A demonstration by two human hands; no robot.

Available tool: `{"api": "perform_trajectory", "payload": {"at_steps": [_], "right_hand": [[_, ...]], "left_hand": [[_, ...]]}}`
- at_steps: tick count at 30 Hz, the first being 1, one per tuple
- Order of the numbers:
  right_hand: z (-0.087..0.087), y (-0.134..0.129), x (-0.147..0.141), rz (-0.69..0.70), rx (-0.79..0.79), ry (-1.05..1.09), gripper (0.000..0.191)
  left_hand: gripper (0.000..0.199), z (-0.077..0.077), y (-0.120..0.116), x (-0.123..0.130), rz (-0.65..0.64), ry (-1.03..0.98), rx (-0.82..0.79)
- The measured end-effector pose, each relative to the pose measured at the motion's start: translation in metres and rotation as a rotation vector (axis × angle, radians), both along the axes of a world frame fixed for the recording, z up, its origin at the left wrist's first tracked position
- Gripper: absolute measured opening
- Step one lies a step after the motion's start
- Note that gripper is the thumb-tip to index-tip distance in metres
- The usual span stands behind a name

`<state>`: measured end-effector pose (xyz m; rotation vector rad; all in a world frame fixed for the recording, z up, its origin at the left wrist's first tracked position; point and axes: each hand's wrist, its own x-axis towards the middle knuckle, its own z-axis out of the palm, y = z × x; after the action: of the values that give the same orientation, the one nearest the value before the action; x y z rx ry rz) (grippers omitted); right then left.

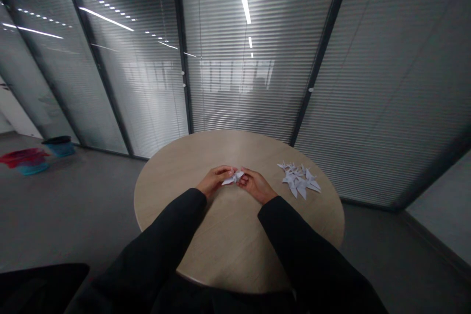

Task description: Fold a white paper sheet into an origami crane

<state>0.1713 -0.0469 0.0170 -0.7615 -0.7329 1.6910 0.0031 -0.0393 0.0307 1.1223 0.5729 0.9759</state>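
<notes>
Between my two hands is a folded white paper crane (236,177), small in the view, with one pointed wing reaching to the lower left. My left hand (215,179) has its fingers closed on the crane's left side. From the other side, my right hand (255,185) pinches it with thumb and curled fingers. Both hands are just over the middle of the round wooden table (191,157). To the right, several white folded paper cranes (300,179) lie in a loose, overlapping pile.
Behind the table rises a glass partition with closed blinds (243,103) and dark frames. Two bins stand on the floor at left, one with a red liner (25,157), one blue with a black liner (61,146). A dark shape (40,287) fills the lower left corner.
</notes>
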Motion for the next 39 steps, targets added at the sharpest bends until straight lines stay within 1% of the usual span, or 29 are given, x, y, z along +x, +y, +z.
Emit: {"api": "perform_trajectory", "payload": {"at_steps": [3, 5, 8, 11, 13, 16, 22, 26, 32, 39], "right_hand": [[-0.005, 0.003, 0.001, 0.003, 0.008, -0.025, 0.022], [-0.010, 0.005, 0.001, -0.035, 0.073, -0.091, 0.025], [-0.012, 0.006, 0.001, -0.181, 0.277, -0.281, 0.030], [-0.008, 0.003, 0.002, -0.308, 0.473, -0.485, 0.033], [-0.004, 0.001, 0.003, -0.336, 0.596, -0.600, 0.032], [0.001, -0.003, 0.003, -0.313, 0.717, -0.676, 0.028], [0.001, -0.005, 0.000, -0.240, 0.759, -0.680, 0.027], [0.000, -0.004, 0.000, -0.242, 0.751, -0.696, 0.027], [0.000, -0.004, 0.001, -0.235, 0.722, -0.706, 0.026], [0.000, -0.004, 0.000, -0.216, 0.710, -0.715, 0.024]], "left_hand": [[0.042, -0.002, 0.001, 0.000, -0.012, 0.012, 0.009], [0.042, -0.005, 0.003, 0.000, 0.002, 0.033, 0.021], [0.044, -0.008, 0.006, -0.002, 0.046, 0.056, 0.025], [0.045, -0.008, 0.008, -0.004, 0.094, 0.093, 0.027], [0.045, -0.008, 0.009, -0.005, 0.112, 0.122, 0.040], [0.045, -0.009, 0.011, -0.006, 0.107, 0.145, 0.058], [0.044, -0.015, 0.016, -0.006, 0.088, 0.160, 0.075], [0.043, -0.016, 0.017, -0.005, 0.091, 0.170, 0.086], [0.050, -0.013, 0.015, -0.004, 0.093, 0.183, 0.085], [0.048, -0.016, 0.017, -0.005, 0.119, 0.214, 0.141]]}}
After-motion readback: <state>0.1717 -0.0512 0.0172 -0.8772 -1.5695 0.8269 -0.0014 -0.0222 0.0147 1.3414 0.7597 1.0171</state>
